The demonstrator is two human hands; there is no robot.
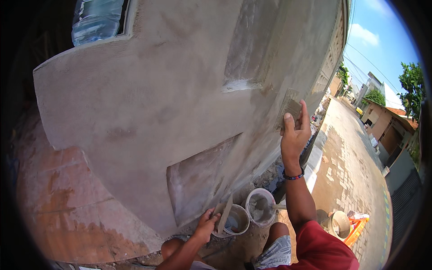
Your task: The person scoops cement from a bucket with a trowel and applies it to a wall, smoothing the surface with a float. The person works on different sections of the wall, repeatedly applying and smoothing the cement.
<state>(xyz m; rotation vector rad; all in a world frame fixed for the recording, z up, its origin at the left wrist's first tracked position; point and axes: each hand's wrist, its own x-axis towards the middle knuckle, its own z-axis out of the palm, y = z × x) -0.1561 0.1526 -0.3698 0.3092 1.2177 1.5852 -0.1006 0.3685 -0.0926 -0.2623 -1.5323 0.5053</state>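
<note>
In the head view, your right hand point(294, 135), right of centre, has thumb and fingers closed about the edges of a thin rectangular plate point(292, 108), which lies against the grey wall point(135, 99). Your left hand point(206, 227), at bottom centre, is curled round a flat board point(225, 214) that stands on edge over the near bucket point(247, 221); how your fingers wrap its far side, you cannot tell from here.

The wall fills the left and middle of the frame. Judging by its surface, most of the broad face already carries an even grey coat, with darker patches scattered across it. The parts that look least finished are the upper recess point(249, 45), with a whitish lower ledge, the blotchy lower recess point(198, 175), and the uneven strip around your plate. Whether those are meant to stay so is not shown.

Counting up, you have two hands, each with one flat tool, and two recesses in the wall. There are three buckets: the near one, a middle bucket point(263, 223) with grey stuff inside, just to its right, and a far bucket point(331, 222) at lower right, beside one orange bag point(357, 230). One wristband point(294, 177) circles your right wrist.
</note>
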